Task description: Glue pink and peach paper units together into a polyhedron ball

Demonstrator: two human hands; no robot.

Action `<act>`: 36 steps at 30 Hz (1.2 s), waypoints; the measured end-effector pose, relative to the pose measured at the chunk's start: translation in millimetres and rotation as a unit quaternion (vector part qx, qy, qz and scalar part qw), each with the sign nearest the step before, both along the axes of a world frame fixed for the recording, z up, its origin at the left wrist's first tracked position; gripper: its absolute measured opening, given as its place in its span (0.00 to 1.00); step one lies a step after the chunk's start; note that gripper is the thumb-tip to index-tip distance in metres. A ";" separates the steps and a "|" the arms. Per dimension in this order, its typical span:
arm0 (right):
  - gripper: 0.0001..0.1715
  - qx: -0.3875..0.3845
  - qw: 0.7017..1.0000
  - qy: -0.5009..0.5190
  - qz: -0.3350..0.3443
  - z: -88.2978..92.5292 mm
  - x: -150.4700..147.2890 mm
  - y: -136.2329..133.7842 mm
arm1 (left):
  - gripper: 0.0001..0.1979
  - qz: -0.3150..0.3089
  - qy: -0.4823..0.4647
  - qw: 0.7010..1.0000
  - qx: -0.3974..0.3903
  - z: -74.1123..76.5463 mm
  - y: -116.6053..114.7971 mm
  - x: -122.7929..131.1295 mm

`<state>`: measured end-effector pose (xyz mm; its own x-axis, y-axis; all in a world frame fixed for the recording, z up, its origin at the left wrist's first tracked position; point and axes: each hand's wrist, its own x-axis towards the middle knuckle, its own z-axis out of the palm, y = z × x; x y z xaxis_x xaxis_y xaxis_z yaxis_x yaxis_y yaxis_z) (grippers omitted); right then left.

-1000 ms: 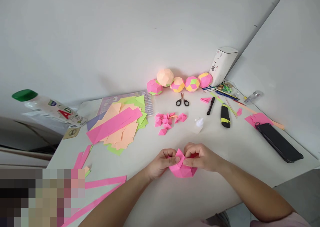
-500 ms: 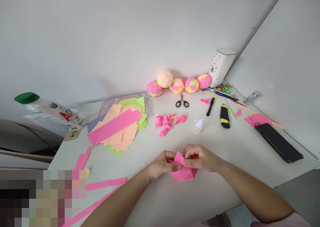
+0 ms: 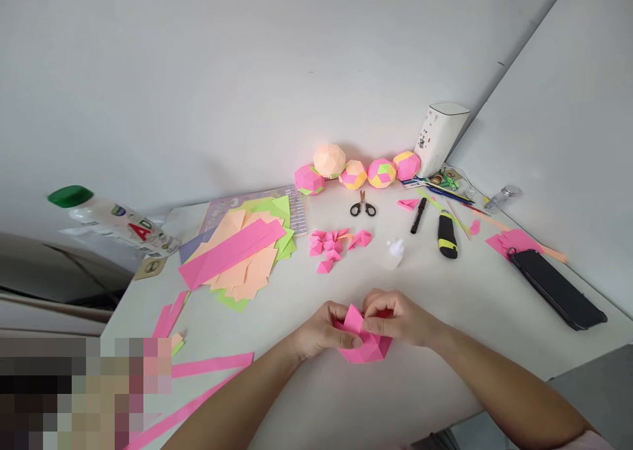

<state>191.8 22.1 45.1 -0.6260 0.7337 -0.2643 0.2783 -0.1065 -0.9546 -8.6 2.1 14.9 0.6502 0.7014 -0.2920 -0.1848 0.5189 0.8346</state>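
In the head view, the left hand (image 3: 329,331) and the right hand (image 3: 398,318) pinch a pink folded-paper form (image 3: 363,352), thumbs on the near side, each hand's fingers drawn in narrow on the paper. The form sits between the two hands, a pointed flap standing up between the thumbs. The far fingertips are mostly hidden, so exactly where they press is hard to tell. Just beyond the fingers lie small pink folded pieces (image 3: 330,242) and, slightly right, a small white bottle (image 3: 395,255). Farther beyond are scissors (image 3: 362,203) and paper balls (image 3: 330,161) by the wall. Left of the fingers is a paper pile (image 3: 247,252); well to their right, a flat black case (image 3: 556,288).
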 end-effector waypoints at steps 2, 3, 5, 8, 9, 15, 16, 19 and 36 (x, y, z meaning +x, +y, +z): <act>0.14 -0.003 1.000 -0.002 -0.011 -0.9 -0.7 -0.7 | 0.10 0.008 0.000 1.000 -0.002 -0.8 0.2 0.1; 0.14 -0.006 1.000 -0.004 -0.015 -1.4 -1.1 -1.0 | 0.10 0.010 0.000 1.000 -0.003 -1.6 0.3 0.0; 0.15 -0.012 1.000 -0.007 -0.024 -2.2 -2.1 -1.5 | 0.10 0.008 0.000 1.000 -0.002 -3.5 0.3 -0.4; 0.16 -0.014 0.999 -0.010 -0.034 -2.1 -2.9 -1.1 | 0.11 0.004 -0.007 1.000 0.003 -5.2 0.7 -0.6; 0.16 -0.013 0.999 -0.009 -0.035 -1.6 -3.0 -0.6 | 0.11 0.004 -0.010 1.000 0.004 -5.3 0.9 -0.3; 0.17 -0.007 1.000 -0.004 -0.026 2.9 -1.2 1.3 | 0.15 0.043 -0.025 0.999 0.000 -4.4 0.8 2.8; 0.16 -0.010 1.000 0.000 -0.022 3.1 -0.5 1.4 | 0.14 0.048 -0.024 0.999 -0.002 -4.2 0.5 3.2; 0.15 -0.014 1.000 0.016 -0.003 2.3 2.3 2.5 | 0.15 0.052 -0.021 0.998 -0.007 -3.2 -0.3 4.1; 0.11 -0.013 0.999 0.046 -0.016 -1.8 0.9 2.7 | 0.14 0.034 -0.013 0.999 -0.031 -0.4 -0.3 3.3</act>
<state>192.7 24.8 43.2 -0.6241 0.7476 -0.2271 0.1863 -0.1399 -0.9725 -5.4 1.8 14.5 0.6105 0.7247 -0.3195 -0.2425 0.5551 0.7957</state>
